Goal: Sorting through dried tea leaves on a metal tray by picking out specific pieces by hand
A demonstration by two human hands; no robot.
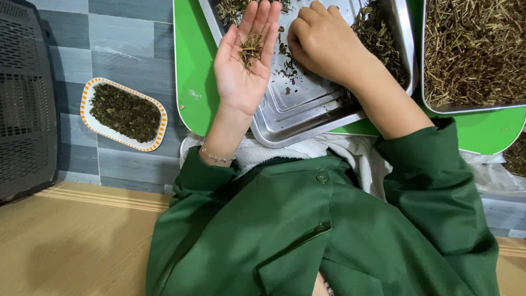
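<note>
While the left hand (241,66) lies spread, palm up, cupping a few twigs (251,48), the right hand (323,41) curls fingertips-down, picking through herb bits on the steel tray (307,112). Sorting step; next pick seemingly needs a fine pinch.

This looks like a small herb-sorting spot set up on the floor of a home or modest workroom. Under the hands sits a steel tray (307,109) scattered with dried leaves and stems, resting on a bright green board (192,82). Just right of the hands, a second metal tray (471,55) is heaped with dry stalks. Well to the left, an oval dish with an orange rim (124,113) holds sorted dark leaves on grey floor tiles (120,33). The worker wears a green work coat (307,230).
</note>
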